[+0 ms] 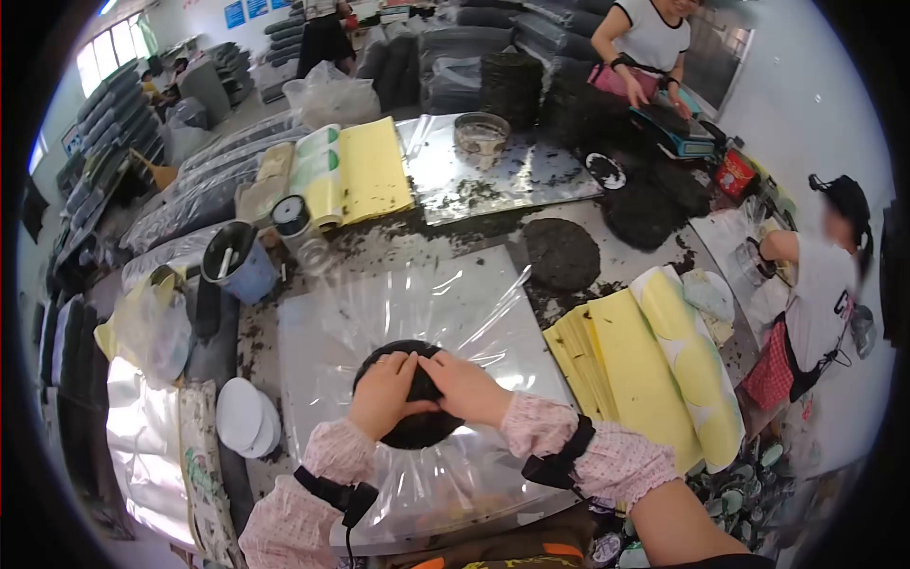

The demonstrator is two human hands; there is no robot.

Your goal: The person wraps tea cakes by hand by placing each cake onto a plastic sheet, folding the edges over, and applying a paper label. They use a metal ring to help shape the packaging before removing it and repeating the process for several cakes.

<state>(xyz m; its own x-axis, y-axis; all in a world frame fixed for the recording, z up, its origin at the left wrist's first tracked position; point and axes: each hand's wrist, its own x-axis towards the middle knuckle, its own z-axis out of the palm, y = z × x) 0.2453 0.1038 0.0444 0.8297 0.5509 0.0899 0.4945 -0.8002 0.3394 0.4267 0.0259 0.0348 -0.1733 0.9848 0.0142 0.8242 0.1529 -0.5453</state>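
A dark, round, flat cake [424, 429] of pressed, leafy-looking material lies on a sheet of clear plastic film [474, 327]. The film is creased in folds that spread out from the cake. My left hand [384, 391] rests on the cake's upper left, fingers stretched out together and thumb pointing inward. From the right, my right hand [464, 387] lies over the cake's upper right part, its fingertips meeting those of the left. Both palms face down and touch the cake; part of its surface is hidden beneath them.
Yellow label sheets [626, 365] lie right of the film. Beyond it are another dark cake [561, 254] and a metal sheet [512, 185] bearing a ring mould [482, 137]. A blue bucket [242, 266] and white discs [248, 417] stand left. A co-worker [654, 47] handles a scale [675, 128].
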